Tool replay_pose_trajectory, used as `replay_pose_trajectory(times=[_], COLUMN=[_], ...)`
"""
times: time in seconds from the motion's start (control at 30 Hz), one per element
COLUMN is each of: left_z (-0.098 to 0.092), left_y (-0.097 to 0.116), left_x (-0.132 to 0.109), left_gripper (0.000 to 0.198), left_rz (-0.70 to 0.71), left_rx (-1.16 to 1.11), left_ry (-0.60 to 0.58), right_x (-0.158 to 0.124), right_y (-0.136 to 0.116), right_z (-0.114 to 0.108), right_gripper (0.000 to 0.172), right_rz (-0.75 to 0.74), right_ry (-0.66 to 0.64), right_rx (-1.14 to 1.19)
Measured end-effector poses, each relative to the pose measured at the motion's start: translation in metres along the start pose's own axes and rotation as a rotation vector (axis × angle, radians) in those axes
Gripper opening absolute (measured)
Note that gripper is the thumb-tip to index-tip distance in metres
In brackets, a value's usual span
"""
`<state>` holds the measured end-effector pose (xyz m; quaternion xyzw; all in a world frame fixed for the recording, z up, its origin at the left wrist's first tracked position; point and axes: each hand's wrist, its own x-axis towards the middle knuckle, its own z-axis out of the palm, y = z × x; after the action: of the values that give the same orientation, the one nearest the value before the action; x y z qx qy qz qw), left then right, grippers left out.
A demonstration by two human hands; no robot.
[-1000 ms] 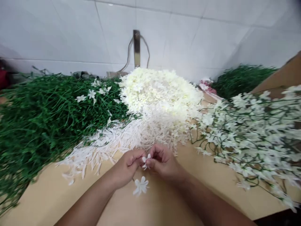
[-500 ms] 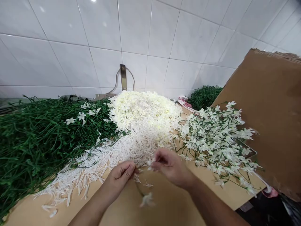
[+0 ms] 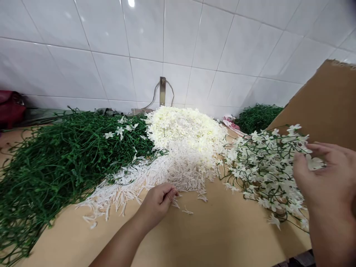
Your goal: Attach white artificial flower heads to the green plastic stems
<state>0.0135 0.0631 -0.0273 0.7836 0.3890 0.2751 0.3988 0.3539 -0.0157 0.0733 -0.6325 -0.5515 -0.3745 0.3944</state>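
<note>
While your right hand point(image 3: 329, 172) stands open at the right edge of the stemmed white flowers point(image 3: 261, 167), one bloom point(image 3: 315, 163) showing between thumb and fingers, your left hand point(image 3: 160, 202) is closed; I cannot tell whether it pinches anything. It sits just before the white strands point(image 3: 167, 168) on the tabletop point(image 3: 222, 226), well apart from those flowers.

White flowers on green stems point(image 3: 261, 168), loosely heaped, lying at right, thin white strands point(image 3: 167, 168), piled centrally.
</note>
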Motion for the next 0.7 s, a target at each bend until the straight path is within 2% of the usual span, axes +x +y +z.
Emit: replay_pose_trajectory(times=[0.03,0.1,0.13,0.2,0.3,0.4,0.47,0.6,0.7], left_z=[-0.001,-0.001,-0.002,-0.002,-0.003,-0.005,-0.006,-0.005,-0.004], left_y=[0.000,0.001,0.001,0.000,-0.001,-0.002,-0.003,-0.003,-0.003], left_x=[0.000,0.001,0.001,0.001,0.001,0.001,0.001,0.001,0.002], left_gripper=[0.036,0.037,0.037,0.036,0.034,0.032,0.032,0.033,0.033], left_rz=[0.004,0.010,0.013,0.015,0.014,0.015,0.014,0.027,0.035], left_rx=[0.020,0.045,0.049,0.047,0.055,0.060,0.064,0.103,0.116], left_ry=[0.005,0.014,0.019,0.032,0.055,0.084,0.099,0.085,0.076], right_x=[-0.002,-0.008,-0.011,-0.018,-0.030,-0.040,-0.046,-0.049,-0.043], right_y=[-0.015,-0.048,-0.064,-0.091,-0.116,-0.123,-0.123,-0.120,-0.118], right_z=[0.007,0.022,0.031,0.050,0.079,0.103,0.111,0.111,0.107], right_gripper=[0.023,0.012,0.011,0.011,0.013,0.023,0.026,0.017,0.017], right_rz=[0.042,-0.004,-0.046,-0.158,-0.144,-0.079,-0.076,-0.063,0.006], right_ry=[0.039,0.084,-0.004,-0.271,-0.597,-0.865,-0.971,-1.023,-0.980], right_rx=[-0.045,0.062,0.179,0.392,0.404,0.257,0.197,0.216,0.262])
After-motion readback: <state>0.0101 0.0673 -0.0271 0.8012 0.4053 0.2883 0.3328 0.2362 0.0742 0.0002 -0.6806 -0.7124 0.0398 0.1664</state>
